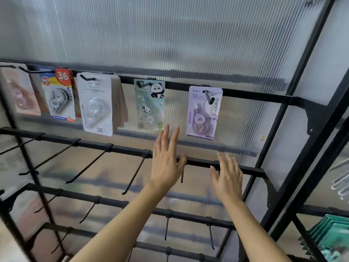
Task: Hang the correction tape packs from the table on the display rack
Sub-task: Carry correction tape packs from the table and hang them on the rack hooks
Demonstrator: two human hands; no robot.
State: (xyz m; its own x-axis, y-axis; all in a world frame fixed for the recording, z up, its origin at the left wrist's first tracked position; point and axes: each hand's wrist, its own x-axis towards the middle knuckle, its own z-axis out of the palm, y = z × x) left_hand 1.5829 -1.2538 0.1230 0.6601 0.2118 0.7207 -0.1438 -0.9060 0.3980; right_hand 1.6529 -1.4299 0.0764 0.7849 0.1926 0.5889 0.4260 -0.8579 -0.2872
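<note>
The rack (251,169) fills my view, black rails against a ribbed panel. Five hooks on its top rail carry stock: a pink pack (20,93), a red pack (58,95), a white pack (97,104) with more behind it, a panda pack (150,104) and a purple pack (204,112). The hooks (88,164) on the lower rails are bare. My left hand (166,163) hovers just below the panda pack, and my right hand (228,178) is lower, in front of the second rail. Both are flat, fingers spread, holding nothing. The table is out of view, so I cannot tell how many packs remain. I judge the top row is started and the next pack not yet fetched.
</note>
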